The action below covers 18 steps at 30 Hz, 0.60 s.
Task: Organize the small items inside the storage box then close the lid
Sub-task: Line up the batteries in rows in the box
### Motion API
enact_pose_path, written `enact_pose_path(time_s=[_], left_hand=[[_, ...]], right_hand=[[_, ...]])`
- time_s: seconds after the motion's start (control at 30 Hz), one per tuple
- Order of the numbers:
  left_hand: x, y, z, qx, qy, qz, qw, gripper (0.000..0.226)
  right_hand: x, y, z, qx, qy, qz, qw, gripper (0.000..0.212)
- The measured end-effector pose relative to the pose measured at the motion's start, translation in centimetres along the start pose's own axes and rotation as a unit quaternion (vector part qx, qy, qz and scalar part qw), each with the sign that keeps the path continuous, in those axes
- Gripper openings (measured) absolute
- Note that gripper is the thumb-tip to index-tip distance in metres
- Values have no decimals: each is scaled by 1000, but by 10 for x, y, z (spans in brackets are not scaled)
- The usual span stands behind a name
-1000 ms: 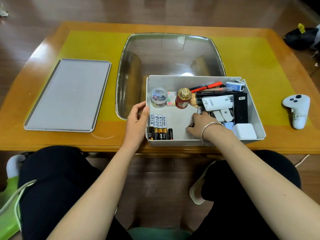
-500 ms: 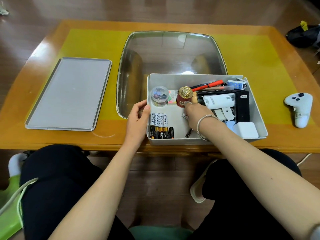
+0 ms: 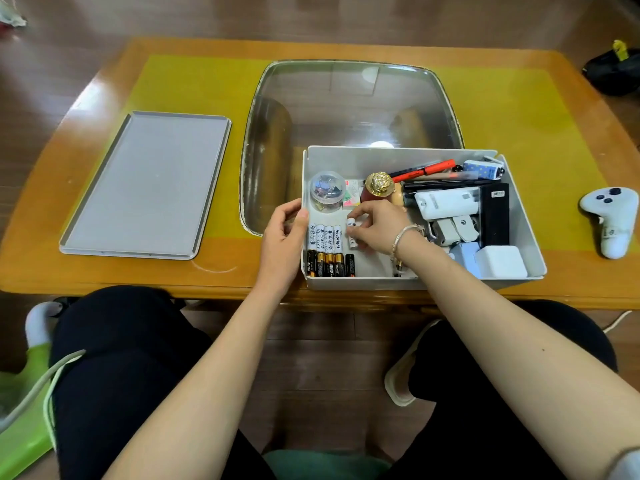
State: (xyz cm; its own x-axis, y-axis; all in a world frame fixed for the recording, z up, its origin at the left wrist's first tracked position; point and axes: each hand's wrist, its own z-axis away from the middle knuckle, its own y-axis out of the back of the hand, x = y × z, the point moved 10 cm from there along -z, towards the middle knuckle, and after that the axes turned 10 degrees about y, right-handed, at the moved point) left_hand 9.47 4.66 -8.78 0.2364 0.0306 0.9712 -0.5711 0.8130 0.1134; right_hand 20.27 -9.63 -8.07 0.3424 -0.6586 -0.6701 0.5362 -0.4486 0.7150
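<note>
Head view: my left hand (image 3: 282, 237) grips the white box (image 3: 533, 244) wall; right hand (image 3: 375, 230) pinches a white battery (image 3: 351, 224) beside the battery rows (image 3: 327, 249).

Well to the right of my fingers a white game controller (image 3: 611, 221) lies on the wooden table (image 3: 104, 271), its glass panel (image 3: 349, 109) beyond them, a black bag (image 3: 614, 72) far right.

Right hand (image 3: 375, 226) pinching white battery (image 3: 351, 232), left hand (image 3: 282, 233) gripping box (image 3: 526, 233)
</note>
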Motion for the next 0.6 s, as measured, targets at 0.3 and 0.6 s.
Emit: enact_pose_path(time_s=[0.3, 0.6], left_hand=[[-2, 0, -2, 4, -6, -5, 1000, 25], [-1, 1, -2, 6, -7, -6, 1000, 25]], right_hand=[[5, -16, 2, -64, -20, -38, 997, 32], [19, -24, 20, -128, -122, -58, 983, 57]])
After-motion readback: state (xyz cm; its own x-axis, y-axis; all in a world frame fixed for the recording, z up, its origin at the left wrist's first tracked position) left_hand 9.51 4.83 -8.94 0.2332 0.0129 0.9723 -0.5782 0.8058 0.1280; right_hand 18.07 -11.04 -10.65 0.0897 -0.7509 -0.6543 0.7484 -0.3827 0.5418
